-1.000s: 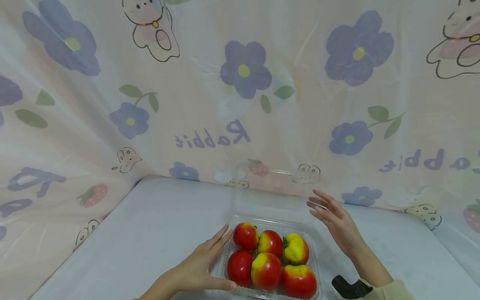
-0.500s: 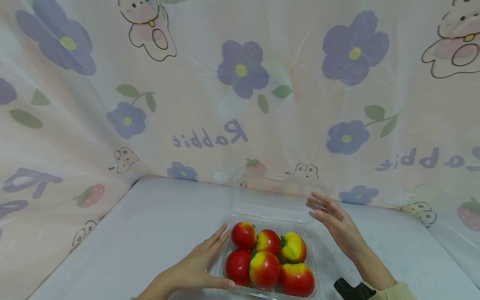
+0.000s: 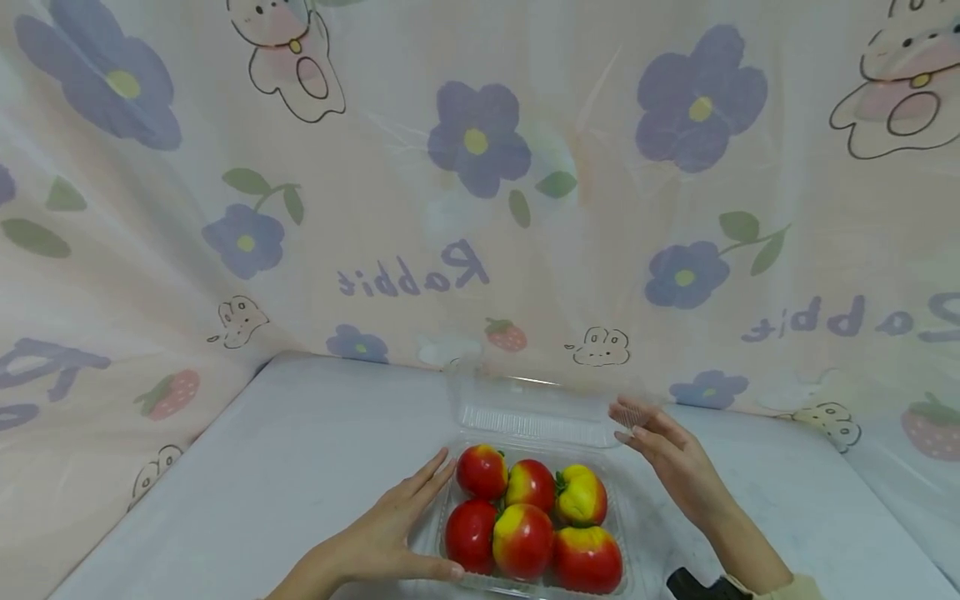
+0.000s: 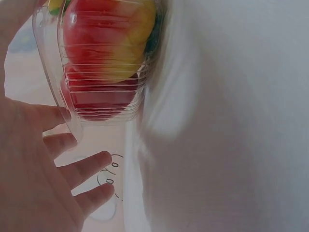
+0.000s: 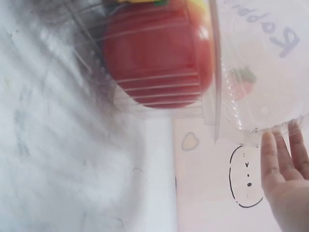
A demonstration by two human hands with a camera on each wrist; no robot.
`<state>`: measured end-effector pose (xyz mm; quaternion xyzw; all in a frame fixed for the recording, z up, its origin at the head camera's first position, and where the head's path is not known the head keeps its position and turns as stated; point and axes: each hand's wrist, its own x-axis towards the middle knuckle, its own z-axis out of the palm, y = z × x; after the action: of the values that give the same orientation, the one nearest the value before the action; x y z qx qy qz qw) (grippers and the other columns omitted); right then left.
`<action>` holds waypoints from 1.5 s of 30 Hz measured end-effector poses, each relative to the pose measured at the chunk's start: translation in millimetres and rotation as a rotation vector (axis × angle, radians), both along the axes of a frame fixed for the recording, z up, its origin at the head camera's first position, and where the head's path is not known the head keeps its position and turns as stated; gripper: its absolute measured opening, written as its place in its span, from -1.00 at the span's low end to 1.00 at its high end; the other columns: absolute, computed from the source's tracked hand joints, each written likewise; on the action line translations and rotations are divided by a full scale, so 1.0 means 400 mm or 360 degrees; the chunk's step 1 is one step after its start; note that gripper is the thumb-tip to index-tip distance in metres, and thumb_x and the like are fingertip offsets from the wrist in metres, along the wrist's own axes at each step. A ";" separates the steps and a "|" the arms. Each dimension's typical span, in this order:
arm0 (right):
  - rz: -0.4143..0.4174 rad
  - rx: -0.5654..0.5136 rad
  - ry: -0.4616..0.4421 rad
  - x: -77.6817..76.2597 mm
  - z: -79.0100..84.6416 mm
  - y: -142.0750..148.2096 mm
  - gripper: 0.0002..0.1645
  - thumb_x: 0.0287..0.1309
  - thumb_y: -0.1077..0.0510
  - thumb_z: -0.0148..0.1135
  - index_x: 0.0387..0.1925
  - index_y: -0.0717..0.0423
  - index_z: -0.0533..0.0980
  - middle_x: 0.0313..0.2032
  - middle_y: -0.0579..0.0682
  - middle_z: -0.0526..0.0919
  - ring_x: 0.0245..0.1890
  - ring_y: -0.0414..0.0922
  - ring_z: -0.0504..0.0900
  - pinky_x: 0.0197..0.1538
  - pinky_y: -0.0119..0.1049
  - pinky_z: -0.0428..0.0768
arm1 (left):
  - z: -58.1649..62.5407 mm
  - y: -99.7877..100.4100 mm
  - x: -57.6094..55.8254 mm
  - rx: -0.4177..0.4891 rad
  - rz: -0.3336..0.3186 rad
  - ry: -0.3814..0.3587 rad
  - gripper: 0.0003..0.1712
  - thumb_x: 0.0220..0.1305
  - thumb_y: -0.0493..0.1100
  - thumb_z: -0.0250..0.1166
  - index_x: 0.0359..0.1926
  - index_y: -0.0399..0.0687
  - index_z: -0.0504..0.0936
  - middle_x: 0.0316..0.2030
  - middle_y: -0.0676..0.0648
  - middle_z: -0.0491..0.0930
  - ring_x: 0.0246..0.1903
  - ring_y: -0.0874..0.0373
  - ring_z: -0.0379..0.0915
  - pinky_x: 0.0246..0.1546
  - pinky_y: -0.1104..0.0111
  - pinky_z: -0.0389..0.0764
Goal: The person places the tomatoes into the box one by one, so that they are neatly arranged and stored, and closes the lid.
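A clear hinged plastic box (image 3: 627,550) stands near the front of the table, filled with several glossy red-and-yellow fruits (image 3: 522,542) with green stems. Its transparent lid (image 3: 532,421) is raised on the far side. My left hand (image 3: 382,529) spreads along the box's left side, its thumb at the near left corner. In the left wrist view, fingertips (image 4: 60,116) touch the rim. My right hand (image 3: 682,471) is at the lid's right edge, its fairly straight fingers (image 5: 270,159) against the lid in the right wrist view. The right thumb is hidden there.
The white tabletop (image 3: 322,425) spreads around the box. A curtain (image 3: 390,208) printed with flowers and rabbits hangs along the back and left. A black strap piece (image 3: 701,586) sits at my right wrist.
The lid's top edge and my right fingertips have sunk a little in the head view. My left hand keeps its place on the box. The whole view has shifted slightly.
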<state>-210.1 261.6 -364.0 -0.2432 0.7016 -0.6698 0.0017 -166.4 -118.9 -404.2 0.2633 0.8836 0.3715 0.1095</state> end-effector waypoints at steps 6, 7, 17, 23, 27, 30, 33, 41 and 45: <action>0.0052 -0.0053 0.0024 0.006 -0.008 0.004 -0.54 0.47 0.28 -0.27 0.31 0.26 0.28 0.20 -0.23 0.52 0.22 -0.33 0.43 0.18 -0.52 0.45 | -0.006 0.000 0.000 0.0020 -0.0006 0.0015 0.18 -0.11 0.40 0.35 0.50 0.26 0.02 0.53 0.01 -0.15 0.40 -0.28 0.01 0.03 -0.39 0.34; 0.0056 -0.0055 0.0023 0.007 -0.009 0.005 -0.54 0.47 0.28 -0.27 0.30 0.24 0.30 0.20 -0.22 0.52 0.21 -0.33 0.44 0.18 -0.52 0.45 | -0.006 0.000 0.000 0.0023 -0.0008 0.0016 0.18 -0.10 0.40 0.35 0.50 0.26 0.02 0.53 0.01 -0.15 0.40 -0.27 0.00 0.03 -0.38 0.35; 0.0037 -0.0062 -0.0005 0.020 -0.016 0.012 -0.54 0.46 0.28 -0.27 0.28 0.11 0.35 0.18 -0.22 0.53 0.21 -0.35 0.44 0.17 -0.55 0.44 | -0.002 0.005 -0.017 0.0120 0.0070 0.0040 0.07 0.09 0.30 0.29 0.50 0.11 0.00 0.51 -0.12 -0.12 0.43 -0.24 -0.06 0.12 -0.31 0.33; -0.0005 -0.0041 -0.0027 0.025 -0.019 0.015 -0.59 0.45 0.27 -0.23 0.17 0.07 0.44 0.19 -0.25 0.50 0.20 -0.36 0.43 0.15 -0.56 0.43 | 0.013 0.014 -0.025 0.0194 0.0263 0.0027 -0.09 0.28 0.23 0.15 0.51 0.09 -0.02 0.48 -0.11 0.01 0.42 -0.17 0.02 0.23 -0.27 0.21; -0.0047 -0.0017 -0.0064 0.028 -0.022 0.017 -0.57 0.44 0.25 -0.21 0.16 -0.06 0.46 0.19 -0.30 0.45 0.16 -0.39 0.44 0.14 -0.61 0.41 | 0.024 0.020 -0.029 0.0311 0.0398 0.0073 -0.21 0.37 0.16 0.05 0.50 0.11 -0.01 0.44 -0.15 0.13 0.36 -0.17 0.14 0.22 -0.30 0.22; -0.0053 -0.0018 -0.0065 0.029 -0.026 0.020 -0.57 0.44 0.26 -0.21 0.17 -0.05 0.46 0.18 -0.31 0.46 0.16 -0.36 0.45 0.14 -0.63 0.40 | 0.031 0.025 -0.035 0.0391 0.0472 0.0183 -0.26 0.40 0.12 0.01 0.49 0.07 0.04 0.40 -0.17 0.20 0.34 -0.17 0.18 0.20 -0.30 0.25; -0.0038 -0.0021 -0.0057 0.030 -0.028 0.022 -0.56 0.43 0.26 -0.22 0.20 -0.02 0.44 0.17 -0.33 0.46 0.16 -0.32 0.47 0.15 -0.64 0.38 | 0.038 0.028 -0.045 0.0467 0.0502 0.0282 -0.31 0.42 0.09 -0.02 0.48 0.04 0.07 0.38 -0.17 0.21 0.33 -0.16 0.19 0.22 -0.29 0.24; -0.0025 -0.0021 -0.0059 0.031 -0.029 0.024 -0.53 0.44 0.25 -0.24 0.26 -0.04 0.39 0.17 -0.33 0.47 0.14 -0.29 0.49 0.15 -0.65 0.37 | 0.059 0.042 -0.071 0.0694 0.0475 0.0305 -0.41 0.47 0.04 -0.16 0.45 0.02 0.15 0.37 -0.17 0.24 0.33 -0.16 0.19 0.22 -0.21 0.31; -0.0007 -0.0051 -0.0058 0.027 -0.035 0.027 -0.51 0.43 0.27 -0.26 0.28 -0.03 0.38 0.19 -0.33 0.45 0.15 -0.29 0.48 0.16 -0.64 0.36 | 0.064 0.046 -0.077 0.0776 0.0427 0.0286 -0.39 0.49 0.07 -0.23 0.45 -0.06 0.14 0.36 -0.21 0.24 0.33 -0.21 0.17 0.25 -0.23 0.26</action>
<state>-199.1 272.5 -378.1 -0.2295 0.6912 -0.6851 0.0092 -197.4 -100.6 -378.7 0.1945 0.8013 0.5592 -0.0859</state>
